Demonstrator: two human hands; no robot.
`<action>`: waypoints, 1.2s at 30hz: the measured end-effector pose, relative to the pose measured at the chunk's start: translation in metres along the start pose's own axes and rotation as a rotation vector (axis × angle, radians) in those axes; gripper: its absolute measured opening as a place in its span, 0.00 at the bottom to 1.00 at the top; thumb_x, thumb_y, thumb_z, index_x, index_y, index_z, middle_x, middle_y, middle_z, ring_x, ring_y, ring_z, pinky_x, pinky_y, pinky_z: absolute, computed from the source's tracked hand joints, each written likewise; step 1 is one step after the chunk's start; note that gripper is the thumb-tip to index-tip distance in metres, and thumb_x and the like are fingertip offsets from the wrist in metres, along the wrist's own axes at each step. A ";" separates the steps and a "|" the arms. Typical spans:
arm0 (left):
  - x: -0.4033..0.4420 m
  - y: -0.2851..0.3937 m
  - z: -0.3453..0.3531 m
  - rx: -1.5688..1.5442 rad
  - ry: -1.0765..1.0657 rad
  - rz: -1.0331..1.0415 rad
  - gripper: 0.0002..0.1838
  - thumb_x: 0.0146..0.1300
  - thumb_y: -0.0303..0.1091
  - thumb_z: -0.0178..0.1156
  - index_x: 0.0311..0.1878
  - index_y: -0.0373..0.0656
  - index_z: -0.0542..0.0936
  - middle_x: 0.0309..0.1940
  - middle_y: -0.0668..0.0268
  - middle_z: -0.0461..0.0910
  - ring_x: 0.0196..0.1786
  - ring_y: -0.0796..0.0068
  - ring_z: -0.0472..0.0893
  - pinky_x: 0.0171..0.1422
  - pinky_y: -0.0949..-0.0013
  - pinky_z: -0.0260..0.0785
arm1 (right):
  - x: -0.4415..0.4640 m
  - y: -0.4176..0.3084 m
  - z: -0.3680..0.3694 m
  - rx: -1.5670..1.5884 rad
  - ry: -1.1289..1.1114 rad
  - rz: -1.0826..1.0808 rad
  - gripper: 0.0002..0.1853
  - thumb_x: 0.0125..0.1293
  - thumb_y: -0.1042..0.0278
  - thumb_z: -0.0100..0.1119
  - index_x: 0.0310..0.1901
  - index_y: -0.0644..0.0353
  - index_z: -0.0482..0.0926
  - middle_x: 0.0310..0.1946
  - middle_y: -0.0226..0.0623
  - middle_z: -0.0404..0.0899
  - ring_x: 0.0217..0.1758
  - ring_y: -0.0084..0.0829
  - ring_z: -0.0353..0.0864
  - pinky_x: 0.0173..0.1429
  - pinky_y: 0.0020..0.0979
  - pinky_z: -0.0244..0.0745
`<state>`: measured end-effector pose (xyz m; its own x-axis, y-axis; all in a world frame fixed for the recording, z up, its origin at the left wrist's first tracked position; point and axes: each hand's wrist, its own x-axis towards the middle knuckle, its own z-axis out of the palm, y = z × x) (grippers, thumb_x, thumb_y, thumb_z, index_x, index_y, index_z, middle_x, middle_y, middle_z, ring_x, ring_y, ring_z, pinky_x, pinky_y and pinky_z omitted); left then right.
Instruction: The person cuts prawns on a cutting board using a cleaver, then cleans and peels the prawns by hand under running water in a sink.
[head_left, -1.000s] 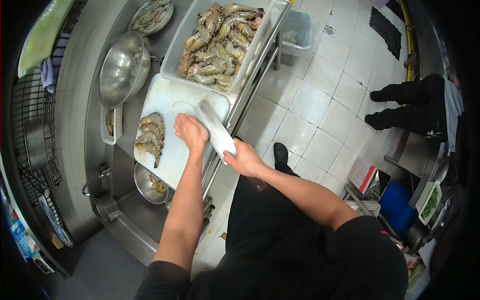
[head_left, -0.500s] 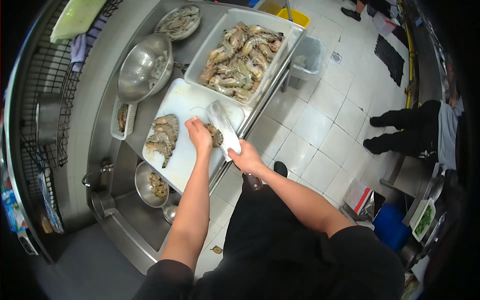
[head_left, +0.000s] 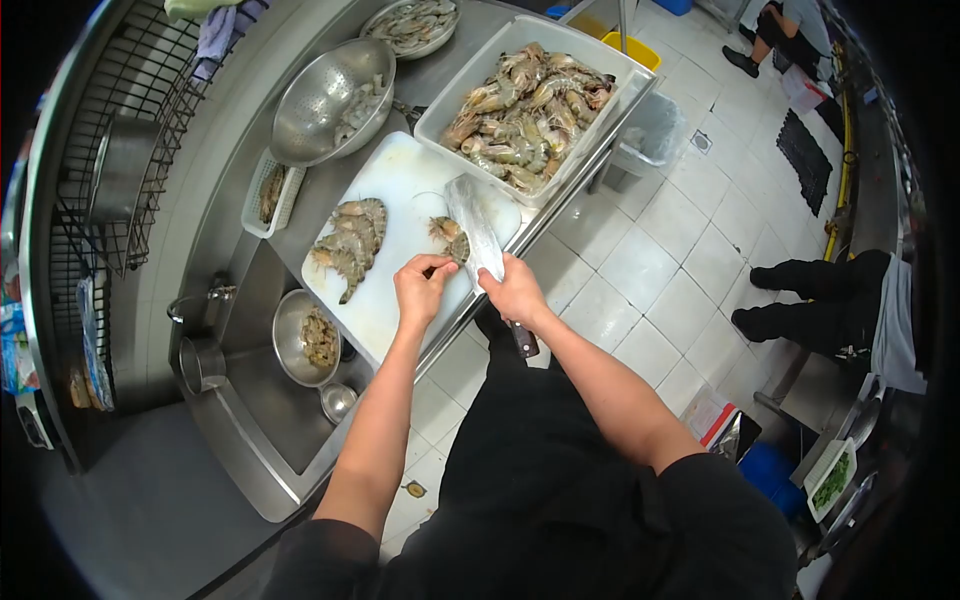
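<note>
On the white cutting board (head_left: 405,215) lies a prawn (head_left: 448,235), with its lower end at the fingertips of my left hand (head_left: 423,288). Those fingers are pinched together on it. My right hand (head_left: 515,290) grips a cleaver (head_left: 472,215), its wide blade lying beside the prawn and its dark handle pointing back toward me. Thumb and fingers rest on the base of the blade. Several more prawns (head_left: 352,240) are lined up on the board's left side. Past the board stands a large white tub (head_left: 437,118) heaped with whole prawns.
Left of the board are a steel colander (head_left: 300,105), a small white basket (head_left: 252,205) and a sink holding a steel bowl (head_left: 288,335). A bowl of grey prawns (head_left: 410,28) stands at the back. Another person's legs (head_left: 815,300) show at right.
My left hand has moved from the prawn's upper side down to its lower end, uncovering more of it. The cleaver stays beside it. The whole view has shifted slightly.
</note>
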<state>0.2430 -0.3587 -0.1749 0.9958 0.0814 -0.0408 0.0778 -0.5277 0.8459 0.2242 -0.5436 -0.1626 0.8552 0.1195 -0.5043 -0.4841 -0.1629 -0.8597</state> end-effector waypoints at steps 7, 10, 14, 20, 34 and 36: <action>-0.016 0.005 0.022 -0.009 0.209 -0.022 0.04 0.56 0.25 0.72 0.35 0.37 0.87 0.32 0.65 0.84 0.32 0.79 0.79 0.38 0.75 0.72 | -0.008 0.033 0.027 -0.008 0.220 -0.182 0.20 0.64 0.58 0.60 0.44 0.71 0.75 0.35 0.62 0.82 0.42 0.62 0.82 0.48 0.50 0.76; -0.025 0.009 0.027 0.035 0.244 -0.013 0.04 0.56 0.25 0.72 0.35 0.37 0.88 0.32 0.65 0.83 0.31 0.79 0.78 0.38 0.74 0.72 | -0.027 0.041 0.037 -0.028 0.255 -0.210 0.18 0.65 0.59 0.60 0.42 0.71 0.74 0.34 0.64 0.81 0.41 0.63 0.81 0.46 0.51 0.76; -0.025 0.010 0.032 -0.010 0.295 -0.062 0.05 0.57 0.26 0.72 0.35 0.37 0.88 0.31 0.65 0.83 0.30 0.79 0.77 0.38 0.73 0.71 | -0.045 0.048 0.046 -0.045 0.222 -0.176 0.18 0.66 0.60 0.59 0.39 0.71 0.71 0.32 0.66 0.80 0.39 0.66 0.80 0.43 0.54 0.76; -0.027 0.011 0.039 -0.017 0.372 -0.107 0.06 0.57 0.28 0.73 0.36 0.36 0.88 0.30 0.65 0.82 0.31 0.78 0.78 0.39 0.72 0.71 | -0.061 0.050 0.034 -0.141 0.151 -0.164 0.19 0.67 0.60 0.58 0.41 0.73 0.69 0.32 0.69 0.79 0.39 0.66 0.80 0.43 0.55 0.76; -0.006 0.027 0.023 0.349 0.169 0.046 0.31 0.55 0.36 0.71 0.62 0.42 0.76 0.52 0.50 0.77 0.49 0.56 0.81 0.53 0.60 0.75 | -0.137 0.054 -0.060 -0.369 -0.092 -0.168 0.20 0.67 0.59 0.57 0.48 0.72 0.73 0.38 0.63 0.81 0.45 0.61 0.81 0.50 0.48 0.75; 0.006 0.026 0.028 0.395 0.160 0.109 0.29 0.56 0.34 0.69 0.63 0.42 0.75 0.54 0.47 0.75 0.53 0.51 0.78 0.58 0.58 0.73 | -0.140 0.040 -0.072 -0.379 -0.068 -0.129 0.20 0.67 0.59 0.57 0.47 0.72 0.73 0.38 0.64 0.81 0.45 0.60 0.81 0.49 0.48 0.75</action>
<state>0.2521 -0.3955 -0.1676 0.9818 0.1210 0.1465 0.0160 -0.8209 0.5708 0.0983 -0.6374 -0.1210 0.8842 0.2248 -0.4094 -0.2605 -0.4901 -0.8318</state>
